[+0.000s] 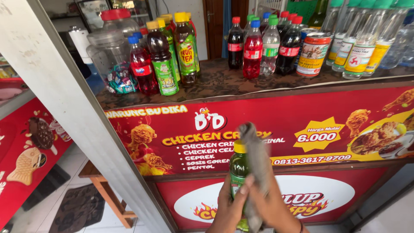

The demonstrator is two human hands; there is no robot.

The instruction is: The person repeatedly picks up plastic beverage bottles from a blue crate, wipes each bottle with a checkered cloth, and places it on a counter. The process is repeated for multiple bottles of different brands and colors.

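I see my left hand (230, 207) wrapped around an upright green bottle (238, 170) with its yellow cap up, below the tabletop (224, 82), while my right hand (269, 207) presses a grey cloth (256, 159) against its right side.

A green bottle (238, 170) with a yellow cap stands upright, low in the middle of the view, in front of the red-panelled stall front. Its lower body is covered by the grip around it. A grey cloth (257, 162), crumpled and blurred, lies against the bottle's right side and rises above its cap.
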